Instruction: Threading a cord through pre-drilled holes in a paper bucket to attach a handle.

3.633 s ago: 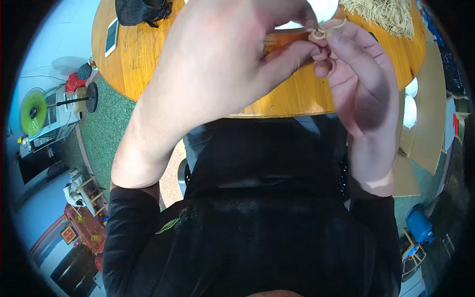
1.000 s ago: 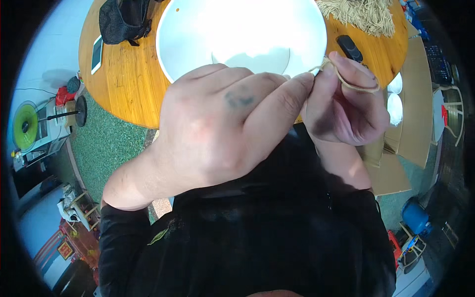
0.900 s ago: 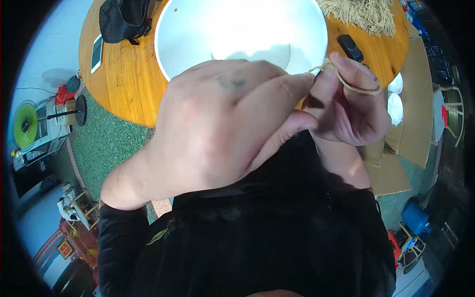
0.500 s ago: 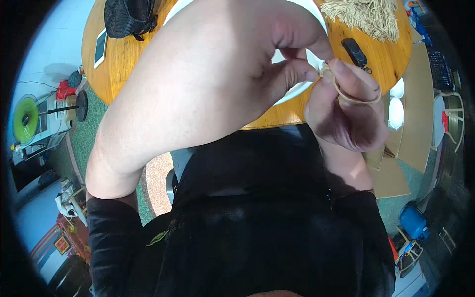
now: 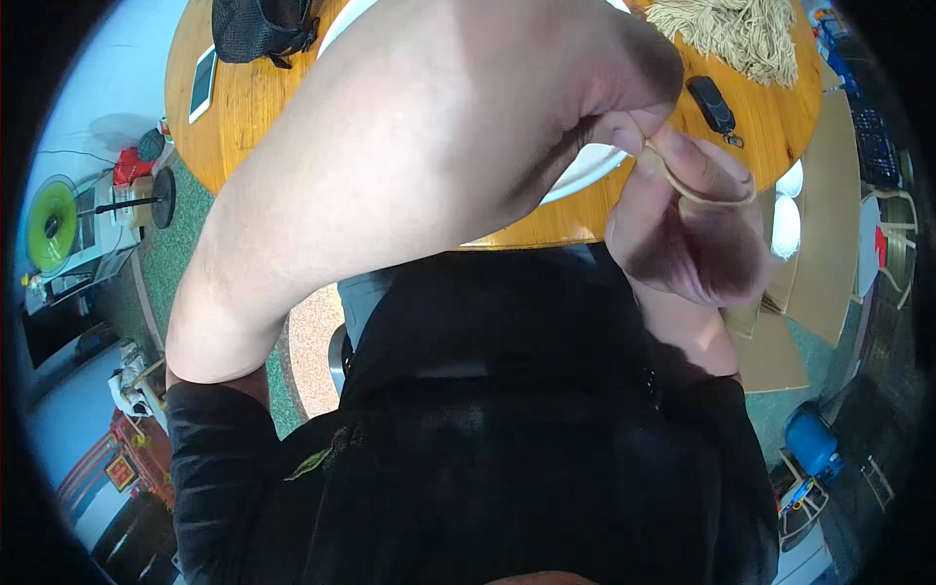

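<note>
Tan band [image 5: 704, 198] — looped over the right hand [image 5: 687, 234], its end pinched between the fingers [image 5: 624, 127] of the left hand [image 5: 546, 88], whose forearm hides most of the white bowl [image 5: 585, 168]. Beyond the fingers on the round wooden desk [image 5: 253, 97] — black key fob [image 5: 712, 102], straw-coloured fibre bundle [image 5: 736, 34], black bag [image 5: 261, 27], phone [image 5: 204, 81].

Two bare hands, the left hand [image 5: 546, 88] and the right hand [image 5: 687, 229], share one tan rubber band [image 5: 697, 185]. One round wooden table [image 5: 263, 107] carries one white plate [image 5: 585, 166], one black bag [image 5: 258, 29], one phone [image 5: 203, 83], one black key fob [image 5: 712, 102] and one heap of pale cord [image 5: 736, 34]
</note>
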`<state>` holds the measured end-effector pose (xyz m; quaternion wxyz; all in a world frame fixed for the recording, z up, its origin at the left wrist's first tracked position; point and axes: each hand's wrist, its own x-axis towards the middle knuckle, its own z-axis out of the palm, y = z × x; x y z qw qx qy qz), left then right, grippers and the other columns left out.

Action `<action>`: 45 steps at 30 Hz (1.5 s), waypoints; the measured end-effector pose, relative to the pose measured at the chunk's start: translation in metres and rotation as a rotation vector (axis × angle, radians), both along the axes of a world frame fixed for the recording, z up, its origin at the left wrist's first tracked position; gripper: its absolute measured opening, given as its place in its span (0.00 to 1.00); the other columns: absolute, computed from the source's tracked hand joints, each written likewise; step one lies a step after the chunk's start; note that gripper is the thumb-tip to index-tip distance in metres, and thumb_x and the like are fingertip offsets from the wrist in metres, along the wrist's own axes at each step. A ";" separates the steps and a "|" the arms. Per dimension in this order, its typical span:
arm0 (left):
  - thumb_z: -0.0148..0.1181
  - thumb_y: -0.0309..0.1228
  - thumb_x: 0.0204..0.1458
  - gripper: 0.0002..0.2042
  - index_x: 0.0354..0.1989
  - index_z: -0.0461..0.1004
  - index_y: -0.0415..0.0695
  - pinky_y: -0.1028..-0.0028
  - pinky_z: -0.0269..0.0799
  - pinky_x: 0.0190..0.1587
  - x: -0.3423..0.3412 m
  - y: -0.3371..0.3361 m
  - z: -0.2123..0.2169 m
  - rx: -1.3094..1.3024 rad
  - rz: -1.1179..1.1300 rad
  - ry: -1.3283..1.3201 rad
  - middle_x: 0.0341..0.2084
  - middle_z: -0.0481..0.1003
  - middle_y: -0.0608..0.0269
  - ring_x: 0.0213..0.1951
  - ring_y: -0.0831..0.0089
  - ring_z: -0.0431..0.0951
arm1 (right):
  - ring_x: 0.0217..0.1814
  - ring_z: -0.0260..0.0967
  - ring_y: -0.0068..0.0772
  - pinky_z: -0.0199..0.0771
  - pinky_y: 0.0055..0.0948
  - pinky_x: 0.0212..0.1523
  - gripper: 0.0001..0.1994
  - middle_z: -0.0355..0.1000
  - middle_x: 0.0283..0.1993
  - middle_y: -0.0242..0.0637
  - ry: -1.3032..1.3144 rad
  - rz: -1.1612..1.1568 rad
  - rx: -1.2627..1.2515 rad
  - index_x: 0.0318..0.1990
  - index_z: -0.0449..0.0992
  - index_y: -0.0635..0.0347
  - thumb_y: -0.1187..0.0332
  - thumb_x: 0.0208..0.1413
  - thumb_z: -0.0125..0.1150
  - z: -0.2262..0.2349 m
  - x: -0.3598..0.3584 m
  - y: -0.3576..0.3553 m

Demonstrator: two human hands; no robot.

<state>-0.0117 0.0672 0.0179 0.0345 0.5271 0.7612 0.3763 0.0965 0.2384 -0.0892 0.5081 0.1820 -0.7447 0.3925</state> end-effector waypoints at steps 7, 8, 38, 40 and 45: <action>0.70 0.22 0.57 0.07 0.43 0.83 0.38 0.67 0.79 0.36 0.000 0.003 0.000 0.014 -0.067 0.048 0.33 0.83 0.56 0.34 0.61 0.85 | 0.49 0.87 0.44 0.88 0.33 0.52 0.17 0.83 0.49 0.54 -0.053 0.080 0.022 0.41 0.70 0.64 0.87 0.53 0.75 0.003 0.008 0.003; 0.70 0.22 0.56 0.07 0.42 0.83 0.38 0.67 0.79 0.36 0.001 -0.004 0.001 0.016 -0.078 0.054 0.33 0.83 0.56 0.34 0.60 0.85 | 0.48 0.87 0.43 0.88 0.33 0.51 0.18 0.83 0.48 0.53 -0.021 0.108 -0.017 0.43 0.70 0.64 0.86 0.54 0.75 0.001 0.004 0.002; 0.68 0.22 0.60 0.05 0.43 0.79 0.40 0.71 0.77 0.37 0.005 -0.022 0.010 -0.305 0.004 -0.065 0.35 0.81 0.60 0.34 0.69 0.81 | 0.43 0.85 0.36 0.86 0.29 0.46 0.23 0.78 0.40 0.46 -0.037 0.302 -0.289 0.46 0.62 0.61 0.90 0.54 0.71 -0.009 0.007 -0.008; 0.68 0.22 0.60 0.06 0.44 0.80 0.40 0.71 0.78 0.38 0.006 -0.025 0.010 -0.306 0.007 0.005 0.36 0.81 0.59 0.35 0.68 0.82 | 0.43 0.84 0.36 0.86 0.29 0.46 0.23 0.77 0.39 0.45 -0.051 0.318 -0.296 0.46 0.62 0.61 0.90 0.54 0.70 -0.006 0.009 -0.010; 0.69 0.22 0.61 0.08 0.47 0.83 0.39 0.71 0.81 0.40 0.006 -0.032 0.011 -0.308 0.016 0.193 0.40 0.83 0.58 0.39 0.68 0.85 | 0.45 0.84 0.35 0.85 0.28 0.47 0.23 0.76 0.38 0.42 -0.101 0.386 -0.427 0.45 0.61 0.60 0.91 0.54 0.70 -0.007 0.010 -0.019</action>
